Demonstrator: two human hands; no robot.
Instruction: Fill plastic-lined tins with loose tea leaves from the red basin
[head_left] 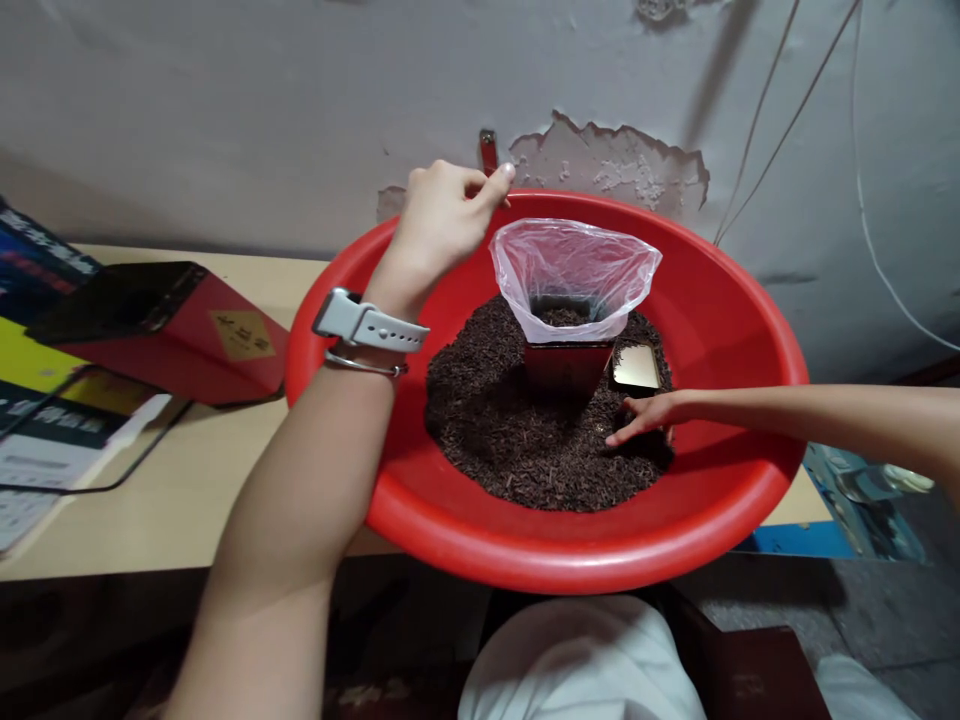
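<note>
My left hand [454, 215] is raised over the far left rim of a large red plastic basin [577, 555]. Its fingers are curled with the thumb against them, and what they may pinch is hidden. My right hand [646, 415] reaches in from the right, fingers apart, touching the dark loose leaves [540, 465], which look like tea. Upright among the leaves stands a dark red tin [566, 370], lined with a clear plastic bag [577, 265] flaring above its mouth; leaves show inside. Beside it lies a small gold-coloured lid [636, 366], inner side up, with some leaves in it.
Left of the basin, another red tin [202, 335] with a gold label lies on its side on the wooden table [172, 480], near printed packaging [52, 420] and a black cord. Behind is a peeling wall [262, 120]; a small red item [488, 150] shows just beyond my left hand.
</note>
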